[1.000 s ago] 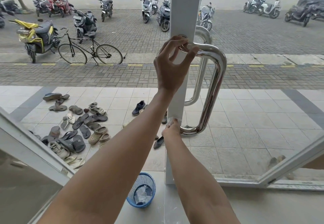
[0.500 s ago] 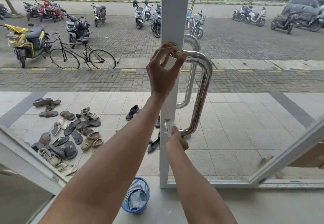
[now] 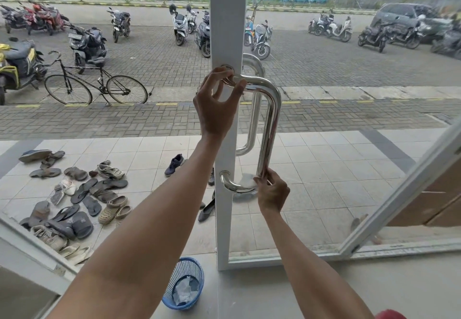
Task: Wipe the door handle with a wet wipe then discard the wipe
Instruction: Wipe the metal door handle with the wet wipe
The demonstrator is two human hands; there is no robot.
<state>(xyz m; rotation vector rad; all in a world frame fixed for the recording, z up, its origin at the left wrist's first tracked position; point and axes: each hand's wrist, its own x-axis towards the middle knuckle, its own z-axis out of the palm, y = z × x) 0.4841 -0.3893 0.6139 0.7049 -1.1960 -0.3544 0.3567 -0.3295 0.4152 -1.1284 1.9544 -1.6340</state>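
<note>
Your left hand (image 3: 217, 104) pinches the door handle (image 3: 272, 119) at its upper mount; your right hand (image 3: 273, 191) pinches the wet wipe (image 3: 247, 180) against its lower bend

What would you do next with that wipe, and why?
Probably slide the wet wipe up the upright bar of the door handle: the right hand holds it at the lower bend, the left hand grips the top end, and the bar between them is free.

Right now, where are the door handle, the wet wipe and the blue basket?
door handle (image 3: 270, 124), head view, middle of the shiny upright bar.
wet wipe (image 3: 246, 179), head view, white part at the handle's lower bend.
blue basket (image 3: 184, 268), head view, its far mesh wall.
</note>
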